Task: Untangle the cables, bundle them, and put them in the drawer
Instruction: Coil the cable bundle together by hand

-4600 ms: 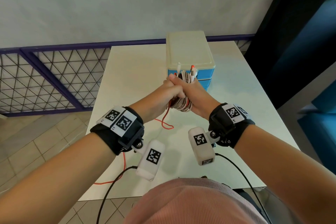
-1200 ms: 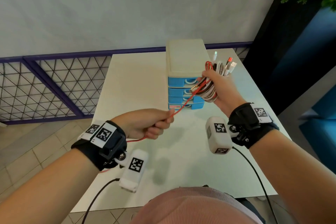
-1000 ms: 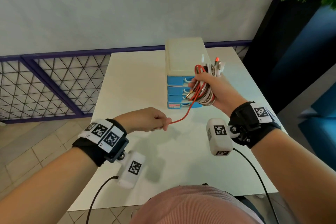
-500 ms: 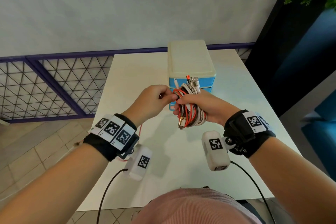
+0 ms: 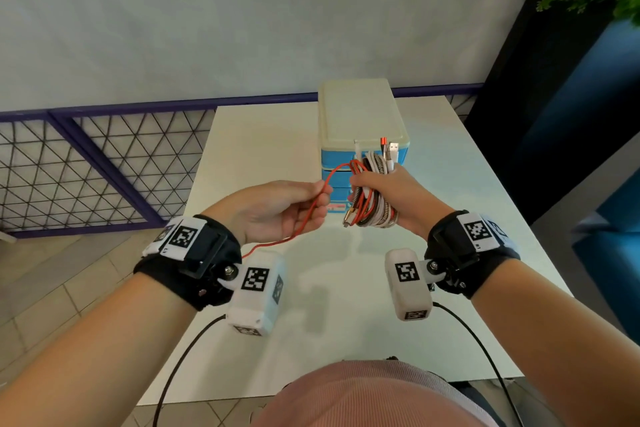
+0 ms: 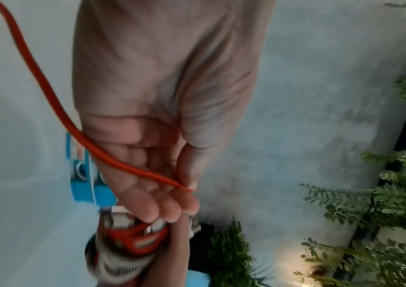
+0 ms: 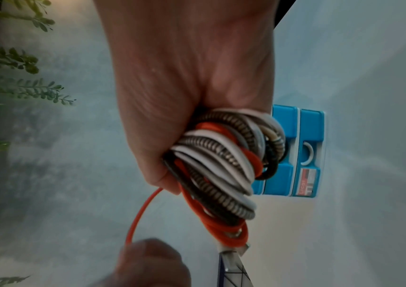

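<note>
Head view shows the cable bundle point(image 5: 372, 192) held above the table point(image 5: 450, 184), just in front of the drawer unit point(image 5: 362, 114), with the right hand point(image 5: 391, 196) wrapped around it so that white, braided and red loops are gathered in one coil and several plugs stand up from its top. One red cable point(image 5: 313, 208) is not yet fully taken in: it runs from the coil in an arc to the left hand point(image 5: 277, 211), is pinched there between thumb and fingers, and trails down past the left wrist. The untangling is judged to be largely done and the bundling to be near its end; the loose red tail is left to be wound on, and the drawers appear closed, so opening one and stowing the coil is still ahead. From the left wrist, the red cable point(image 6: 49, 101) is seen crossing the palm to the pinch at the fingertips point(image 6: 189, 205), a detail that is less plain from the head. From the right wrist, the separate loops of the bundle point(image 7: 224, 167) and the closed grip around them are seen close, along with the blue drawer fronts point(image 7: 305, 151) and a ring pull; the trailing tail is shown by the head view alone.
</note>
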`<state>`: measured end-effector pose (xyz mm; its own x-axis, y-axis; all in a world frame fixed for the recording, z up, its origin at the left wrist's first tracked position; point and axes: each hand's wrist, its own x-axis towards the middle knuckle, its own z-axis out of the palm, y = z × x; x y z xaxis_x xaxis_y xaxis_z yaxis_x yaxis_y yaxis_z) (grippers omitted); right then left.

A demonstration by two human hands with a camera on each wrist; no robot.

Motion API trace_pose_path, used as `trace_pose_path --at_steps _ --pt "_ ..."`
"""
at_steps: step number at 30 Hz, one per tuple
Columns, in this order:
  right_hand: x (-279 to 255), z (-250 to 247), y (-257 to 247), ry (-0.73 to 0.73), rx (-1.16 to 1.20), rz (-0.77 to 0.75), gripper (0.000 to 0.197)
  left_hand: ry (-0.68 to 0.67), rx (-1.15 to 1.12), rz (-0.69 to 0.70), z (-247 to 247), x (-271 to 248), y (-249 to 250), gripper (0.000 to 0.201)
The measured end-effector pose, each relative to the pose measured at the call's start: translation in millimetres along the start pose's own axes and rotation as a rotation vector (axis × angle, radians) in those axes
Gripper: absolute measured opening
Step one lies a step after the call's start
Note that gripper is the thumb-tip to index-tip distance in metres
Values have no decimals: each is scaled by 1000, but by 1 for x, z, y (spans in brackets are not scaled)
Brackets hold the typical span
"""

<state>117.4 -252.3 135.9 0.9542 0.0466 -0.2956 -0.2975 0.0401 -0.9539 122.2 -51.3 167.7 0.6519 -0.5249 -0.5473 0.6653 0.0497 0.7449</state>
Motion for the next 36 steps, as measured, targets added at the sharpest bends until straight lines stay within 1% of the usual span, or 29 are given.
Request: trace_pose_path --at_steps 2,4,6,9,12,15,16,17,18,19,20,22,24,25,27,30,32,34,36 --pt "1 6 2 -9 -18 -7 12 -25 -41 18 10 0 -2 15" --pt "2 11 3 -23 6 -20 13 -22 -28 51 20 1 -4 14" --pt "0 15 2 -47 59 -39 10 1 -11 81 28 4 -4 16" --pt "-1 15 -1 -99 165 -28 16 62 -20 117 33 7 -4 13" --pt "-3 14 -1 -189 258 29 32 90 -2 127 35 9 -4 13" --pt "-8 12 -3 -237 352 96 33 113 24 121 39 9 -4 14" --pt "-8 12 -4 -226 337 104 40 119 34 122 39 10 -5 14" --pt "-8 12 -4 -221 290 91 50 125 51 124 39 10 -5 13" --pt "-6 13 -3 -213 225 57 61 131 74 129 39 11 -6 13" --pt "-3 13 -1 -194 161 22 65 137 101 138 39 12 -7 13" --pt "-2 14 0 -164 110 -4 61 140 131 148 38 12 -8 12" --pt "0 13 3 -99 58 -20 39 131 220 159 38 13 -9 13" --pt "1 12 2 -56 16 -29 27 115 321 157 37 11 -8 17" --pt "2 12 0 -41 10 -41 20 95 346 141 36 10 -7 20" --pt "3 12 -3 3 38 -64 9 2 335 65 35 6 -5 27" --pt "11 3 -8 133 204 -77 11 -170 211 -67 22 0 -11 35" --pt "17 -9 -11 211 313 -116 9 -240 146 -150 8 -3 -19 35" --pt "20 -21 -15 230 366 -126 7 -260 180 -204 -4 -5 -27 33" --pt "17 -28 -19 176 384 -88 9 -217 329 -203 -11 -5 -33 30"
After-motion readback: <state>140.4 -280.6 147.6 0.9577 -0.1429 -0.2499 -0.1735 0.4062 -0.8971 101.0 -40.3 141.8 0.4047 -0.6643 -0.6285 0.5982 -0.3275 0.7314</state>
